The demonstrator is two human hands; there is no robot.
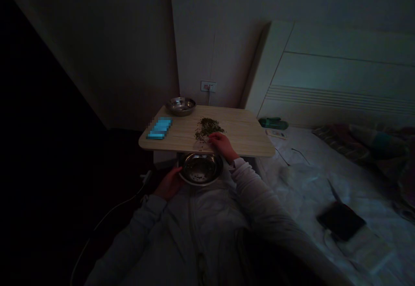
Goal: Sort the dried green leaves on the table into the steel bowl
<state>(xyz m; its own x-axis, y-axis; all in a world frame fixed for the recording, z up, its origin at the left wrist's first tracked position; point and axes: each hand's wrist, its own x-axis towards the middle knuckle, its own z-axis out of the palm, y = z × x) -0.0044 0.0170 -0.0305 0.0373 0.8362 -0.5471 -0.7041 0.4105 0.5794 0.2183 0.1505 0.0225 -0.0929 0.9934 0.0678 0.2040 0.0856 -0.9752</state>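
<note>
Holding lower bowl (pixel 214 171), left hand (pixel 170 183) partly hidden.

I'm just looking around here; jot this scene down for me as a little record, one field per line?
Left hand: the left hand holds the near bowl at its side
Right hand: the right hand is at the near edge of the green pile; whether it pinches anything is unclear
Near bowl: metal, in front of the table, a few small bits inside
Table's far left corner: another metal bowl
Table's left side: a blurred-out bright blue rectangle
Light: dim
</note>
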